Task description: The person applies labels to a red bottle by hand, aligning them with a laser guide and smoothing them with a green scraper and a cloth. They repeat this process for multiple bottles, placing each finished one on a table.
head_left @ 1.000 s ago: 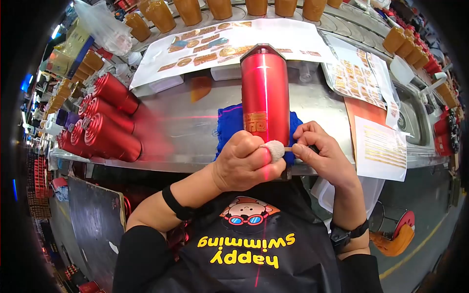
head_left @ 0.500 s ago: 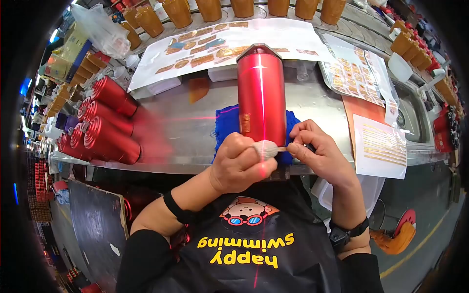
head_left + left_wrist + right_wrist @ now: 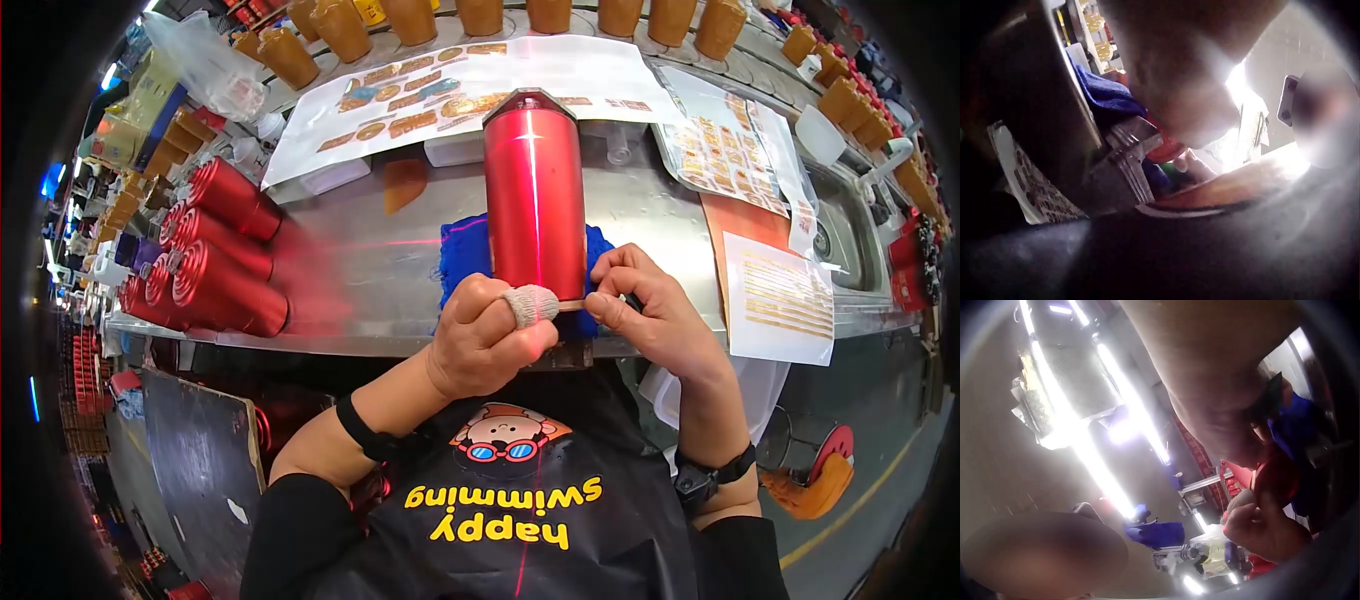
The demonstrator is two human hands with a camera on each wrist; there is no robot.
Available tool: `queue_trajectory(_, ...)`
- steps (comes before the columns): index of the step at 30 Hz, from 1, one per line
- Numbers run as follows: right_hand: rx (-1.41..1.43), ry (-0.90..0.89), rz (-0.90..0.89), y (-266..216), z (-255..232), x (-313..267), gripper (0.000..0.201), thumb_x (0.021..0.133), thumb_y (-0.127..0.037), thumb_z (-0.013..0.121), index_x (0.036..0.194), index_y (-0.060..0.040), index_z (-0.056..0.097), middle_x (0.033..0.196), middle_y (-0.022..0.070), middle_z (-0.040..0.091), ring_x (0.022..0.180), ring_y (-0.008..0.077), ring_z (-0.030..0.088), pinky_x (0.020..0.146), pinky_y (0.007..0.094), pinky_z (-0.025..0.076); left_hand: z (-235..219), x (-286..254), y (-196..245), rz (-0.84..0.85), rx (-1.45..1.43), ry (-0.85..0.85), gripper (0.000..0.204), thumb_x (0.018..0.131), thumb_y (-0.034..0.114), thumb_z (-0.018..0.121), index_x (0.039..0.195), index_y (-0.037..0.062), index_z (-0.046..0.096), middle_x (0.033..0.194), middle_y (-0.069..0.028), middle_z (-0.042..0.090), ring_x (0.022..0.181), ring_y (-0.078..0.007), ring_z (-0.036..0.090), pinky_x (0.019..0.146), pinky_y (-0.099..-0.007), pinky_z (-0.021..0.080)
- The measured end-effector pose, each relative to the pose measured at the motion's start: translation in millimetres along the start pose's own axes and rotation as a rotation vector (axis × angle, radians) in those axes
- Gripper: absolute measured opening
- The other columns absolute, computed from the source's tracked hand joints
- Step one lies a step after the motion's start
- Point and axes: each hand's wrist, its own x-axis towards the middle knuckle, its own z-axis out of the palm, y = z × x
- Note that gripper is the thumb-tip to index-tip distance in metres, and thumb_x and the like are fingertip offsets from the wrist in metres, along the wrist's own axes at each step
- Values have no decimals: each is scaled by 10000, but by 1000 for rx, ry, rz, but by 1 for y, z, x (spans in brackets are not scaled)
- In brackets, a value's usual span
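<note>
A glossy red bottle (image 3: 535,205) lies in front of me with its base towards my body, over a blue cloth (image 3: 465,250). At its near end is my left hand (image 3: 480,335), fingers curled, with a white knit cloth (image 3: 530,305) at the fingertips against the bottle's edge. My right hand (image 3: 650,310) pinches a thin tan strip (image 3: 572,305) between thumb and fingers, and the strip runs to the white cloth. A dark green thing (image 3: 1272,394) shows at the right hand, mostly hidden. The left wrist view is dark, with the red bottle (image 3: 1166,149) partly covered.
Several red bottles (image 3: 225,280) lie stacked at the left. White sheets with gold decals (image 3: 420,105) stand at the back, and a sheet of gold strips (image 3: 785,300) hangs at the right edge. Behind runs a conveyor (image 3: 590,22) with brown pieces; a sink (image 3: 835,230) is at far right.
The red bottle has rolled: its gold mark moved left and is now out of sight. The left hand has shifted slightly left with the cloth. The right hand still pinches the strip.
</note>
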Motion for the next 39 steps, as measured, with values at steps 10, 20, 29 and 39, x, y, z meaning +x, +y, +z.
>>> queue_trajectory(10,-12,15,-7,-1,1,0,212,887,-197,689,816,-10,617,980,104,537,936,236,533,795,330,442,-1,9,0,56,31,-31,253,657,140,699,898,184,634,872,32,560,813,-176,529,639,-295,442)
queue_trajectory(20,-36,15,1,-1,2,1,223,875,-200,706,804,-12,608,988,108,547,944,249,543,814,345,448,-5,29,6,109,90,-139,246,663,162,696,901,189,639,846,39,531,814,-165,529,644,-291,429)
queue_trajectory(29,-55,20,-26,1,2,2,215,870,-193,699,801,-9,611,982,125,547,953,280,538,835,366,442,2,7,5,-70,174,17,373,693,147,782,1031,188,630,1095,-30,631,963,-236,529,788,-376,428)
queue_trajectory(39,-68,133,-95,-5,3,-4,137,871,-103,673,981,-30,638,1134,148,581,1064,283,567,891,352,452,-6,-8,7,-419,-46,-2,528,867,165,723,1310,21,475,1356,-274,504,1212,-450,503,1019,-480,411)
